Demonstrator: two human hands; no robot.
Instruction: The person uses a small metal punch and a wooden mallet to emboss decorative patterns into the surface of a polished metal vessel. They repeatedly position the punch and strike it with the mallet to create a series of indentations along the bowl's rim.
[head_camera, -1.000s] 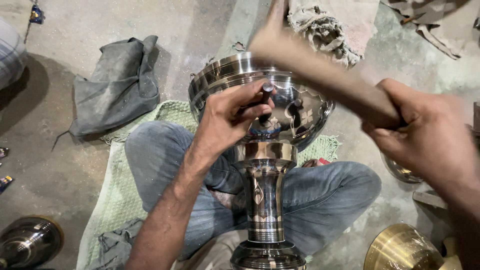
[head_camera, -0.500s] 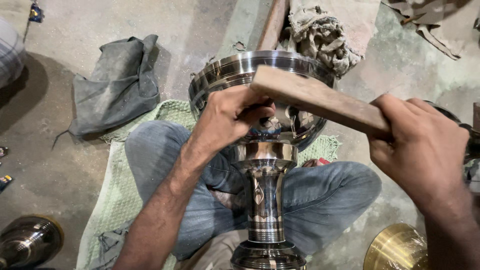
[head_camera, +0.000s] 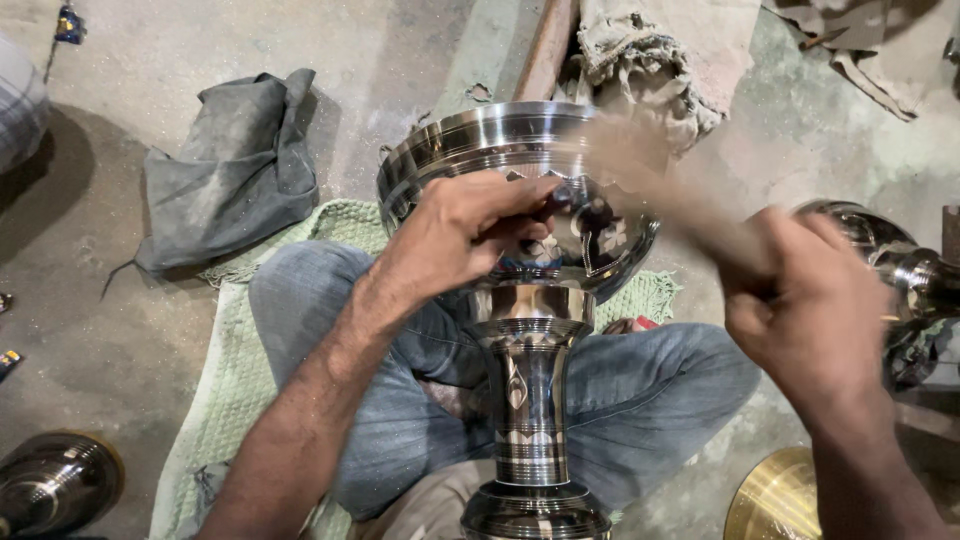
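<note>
1. The person sits cross-legged on a pale green woven mat (head_camera: 240, 400) spread over the grey concrete floor (head_camera: 120, 330), knees in blue jeans to either side.
2. Between the legs stands a tall polished silver-coloured metal stand with a wide bowl on top (head_camera: 528, 400); its stem rises upright from a round foot at the bottom edge of the view, and the bowl opens up towards the camera.
3. The left hand (head_camera: 470, 235) reaches over the near rim of the bowl, its grip closed around a small dark piece (head_camera: 560, 198) held inside the bowl, fingers pinched together on it.
4. The right hand (head_camera: 810, 310) is to the right of the bowl, its grip clamped on the handle of a brown wooden mallet (head_camera: 660, 190). The mallet is smeared by motion blur, its head lying above the bowl's far right rim.
5. A crumpled grey cloth (head_camera: 230, 170) lies on the floor to the left, well apart from the stand.
6. A round brass-coloured dish (head_camera: 780, 500) shows at the lower right, and another shiny metal vessel (head_camera: 890, 260) sits behind the right hand.
</note>
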